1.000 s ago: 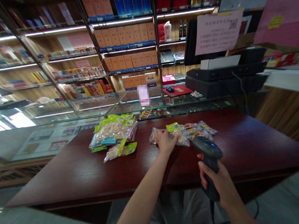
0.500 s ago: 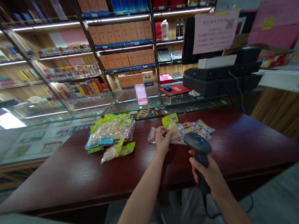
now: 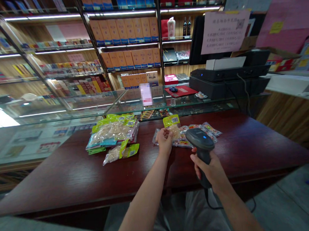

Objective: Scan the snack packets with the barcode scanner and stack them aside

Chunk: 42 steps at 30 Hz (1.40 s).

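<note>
My left hand (image 3: 164,138) pinches the left edge of a clear snack packet (image 3: 175,131) with a yellow-green header, above other packets. My right hand (image 3: 207,168) is wrapped around the handle of a black barcode scanner (image 3: 200,139) with a blue light on top, its head close to the packets. Several small clear snack packets (image 3: 189,128) with printed labels lie under and beside the held one, partly hidden by the scanner. Left of them is a pile of yellow-green topped packets (image 3: 110,130), with a loose pair of packets (image 3: 121,151) in front.
All this lies on a dark red wooden table (image 3: 82,179). Behind it runs a glass counter (image 3: 132,99) with a red mat (image 3: 181,91), a mouse (image 3: 173,89) and a monitor (image 3: 197,39). Stocked shelves (image 3: 129,44) stand further back. The scanner's cable (image 3: 209,202) hangs below the table edge.
My left hand and the held packet have shifted a little to the left. The scanner in my right hand has moved slightly up and left.
</note>
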{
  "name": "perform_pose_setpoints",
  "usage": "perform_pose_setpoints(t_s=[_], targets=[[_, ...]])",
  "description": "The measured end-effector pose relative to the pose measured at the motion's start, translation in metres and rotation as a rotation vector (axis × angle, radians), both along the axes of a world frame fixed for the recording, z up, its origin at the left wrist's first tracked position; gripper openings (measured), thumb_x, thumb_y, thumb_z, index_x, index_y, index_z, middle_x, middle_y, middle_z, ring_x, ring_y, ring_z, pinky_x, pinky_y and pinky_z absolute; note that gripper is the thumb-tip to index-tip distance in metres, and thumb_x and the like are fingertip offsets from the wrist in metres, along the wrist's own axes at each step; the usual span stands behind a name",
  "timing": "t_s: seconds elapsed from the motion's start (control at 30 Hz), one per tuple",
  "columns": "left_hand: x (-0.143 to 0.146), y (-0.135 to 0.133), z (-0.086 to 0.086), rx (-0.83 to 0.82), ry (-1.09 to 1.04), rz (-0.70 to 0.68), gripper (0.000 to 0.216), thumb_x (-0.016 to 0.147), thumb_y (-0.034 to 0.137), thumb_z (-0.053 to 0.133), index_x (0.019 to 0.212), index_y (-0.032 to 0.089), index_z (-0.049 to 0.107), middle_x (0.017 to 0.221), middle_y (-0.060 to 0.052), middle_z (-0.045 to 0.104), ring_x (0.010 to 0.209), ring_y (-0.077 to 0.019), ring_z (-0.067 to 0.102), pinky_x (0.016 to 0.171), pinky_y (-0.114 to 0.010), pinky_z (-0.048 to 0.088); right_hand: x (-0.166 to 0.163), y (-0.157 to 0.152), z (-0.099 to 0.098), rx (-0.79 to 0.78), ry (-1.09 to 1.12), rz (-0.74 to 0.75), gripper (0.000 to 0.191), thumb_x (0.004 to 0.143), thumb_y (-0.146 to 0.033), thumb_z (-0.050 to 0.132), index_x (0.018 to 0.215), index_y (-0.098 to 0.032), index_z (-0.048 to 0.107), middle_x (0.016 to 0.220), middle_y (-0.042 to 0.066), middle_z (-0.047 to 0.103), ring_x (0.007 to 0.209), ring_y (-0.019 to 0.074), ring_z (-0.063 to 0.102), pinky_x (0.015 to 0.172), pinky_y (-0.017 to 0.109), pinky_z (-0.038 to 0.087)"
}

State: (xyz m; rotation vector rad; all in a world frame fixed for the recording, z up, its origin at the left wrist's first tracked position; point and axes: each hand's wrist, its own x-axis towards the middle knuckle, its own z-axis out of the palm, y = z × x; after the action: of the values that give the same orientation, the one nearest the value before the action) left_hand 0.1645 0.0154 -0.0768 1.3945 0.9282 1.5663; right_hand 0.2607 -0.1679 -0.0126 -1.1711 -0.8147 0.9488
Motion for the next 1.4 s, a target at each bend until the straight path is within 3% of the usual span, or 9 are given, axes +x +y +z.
perform_pose_setpoints(t_s=[0.17, 0.37, 0.7, 0.87, 1.0, 1.17, 1.3, 1.4], targets=[[-0.002, 0.001, -0.002, 0.019, 0.064, 0.050, 0.015, 0.071, 0.023, 0.064, 0.086, 0.019, 0.060, 0.088, -0.006, 0.066, 0.086, -0.0202, 0.063, 0.078, -0.032, 0.050, 0.000, -0.001, -0.004, -0.001, -0.015, 0.007, 0.041, 0.069, -0.048, 0.076, 0.088, -0.019, 0.054, 0.039, -0.010, 0.049, 0.027, 0.0074, 0.041, 0.028, 0.016, 0.033], [0.001, 0.003, -0.005, 0.028, -0.014, -0.033, 0.022, 0.075, 0.027, 0.062, 0.094, 0.017, 0.057, 0.086, -0.005, 0.064, 0.081, -0.0172, 0.063, 0.076, -0.030, 0.050, 0.002, -0.003, -0.005, -0.008, -0.026, 0.029, 0.042, 0.071, -0.047, 0.075, 0.094, -0.018, 0.055, 0.038, -0.010, 0.050, 0.027, 0.0074, 0.041, 0.029, 0.016, 0.034], [0.001, 0.003, -0.005, 0.019, -0.050, -0.055, 0.023, 0.076, 0.024, 0.062, 0.096, 0.016, 0.055, 0.086, -0.004, 0.063, 0.078, -0.0146, 0.061, 0.074, -0.027, 0.049, 0.002, -0.010, -0.006, -0.013, 0.011, 0.001, 0.046, 0.071, -0.046, 0.076, 0.100, -0.016, 0.057, 0.042, -0.010, 0.050, 0.029, 0.0067, 0.040, 0.031, 0.016, 0.033], [0.000, -0.001, -0.001, 0.034, -0.084, 0.044, 0.020, 0.076, 0.020, 0.060, 0.096, 0.017, 0.056, 0.084, -0.003, 0.062, 0.077, -0.0138, 0.060, 0.073, -0.026, 0.048, 0.003, -0.017, -0.005, -0.007, 0.010, -0.015, 0.048, 0.069, -0.047, 0.077, 0.101, -0.017, 0.058, 0.045, -0.010, 0.051, 0.030, 0.0065, 0.041, 0.031, 0.017, 0.034], [-0.007, -0.004, 0.010, -0.087, -0.217, 0.118, 0.023, 0.077, 0.022, 0.059, 0.099, 0.018, 0.054, 0.091, -0.004, 0.063, 0.083, -0.0143, 0.061, 0.075, -0.027, 0.049, 0.003, -0.024, -0.004, -0.026, 0.020, -0.018, 0.050, 0.068, -0.047, 0.079, 0.103, -0.017, 0.058, 0.043, -0.009, 0.051, 0.031, 0.0077, 0.042, 0.031, 0.017, 0.036], [-0.037, -0.012, 0.036, -0.232, -0.307, 0.015, 0.045, 0.071, 0.031, 0.068, 0.111, 0.016, 0.051, 0.093, -0.005, 0.062, 0.076, -0.0152, 0.062, 0.069, -0.030, 0.052, -0.001, -0.028, -0.004, -0.008, 0.002, 0.018, 0.048, 0.070, -0.046, 0.078, 0.103, -0.018, 0.057, 0.043, -0.009, 0.051, 0.031, 0.0078, 0.042, 0.033, 0.017, 0.037], [-0.086, -0.023, 0.060, -0.090, -0.061, 0.125, 0.066, 0.057, 0.018, 0.075, 0.120, 0.018, 0.054, 0.102, -0.005, 0.063, 0.085, -0.0168, 0.061, 0.075, -0.029, 0.051, -0.009, -0.028, -0.003, -0.003, 0.001, 0.041, 0.048, 0.069, -0.046, 0.079, 0.102, -0.017, 0.058, 0.042, -0.009, 0.050, 0.031, 0.0077, 0.041, 0.033, 0.017, 0.035], [-0.134, -0.030, 0.074, 0.002, 0.032, 0.182, 0.074, 0.052, 0.019, 0.079, 0.121, 0.019, 0.053, 0.103, -0.005, 0.064, 0.083, -0.0164, 0.062, 0.074, -0.029, 0.051, -0.014, -0.027, -0.003, -0.009, 0.017, 0.046, 0.050, 0.068, -0.047, 0.079, 0.103, -0.018, 0.059, 0.044, -0.009, 0.050, 0.031, 0.0076, 0.042, 0.033, 0.018, 0.035]])
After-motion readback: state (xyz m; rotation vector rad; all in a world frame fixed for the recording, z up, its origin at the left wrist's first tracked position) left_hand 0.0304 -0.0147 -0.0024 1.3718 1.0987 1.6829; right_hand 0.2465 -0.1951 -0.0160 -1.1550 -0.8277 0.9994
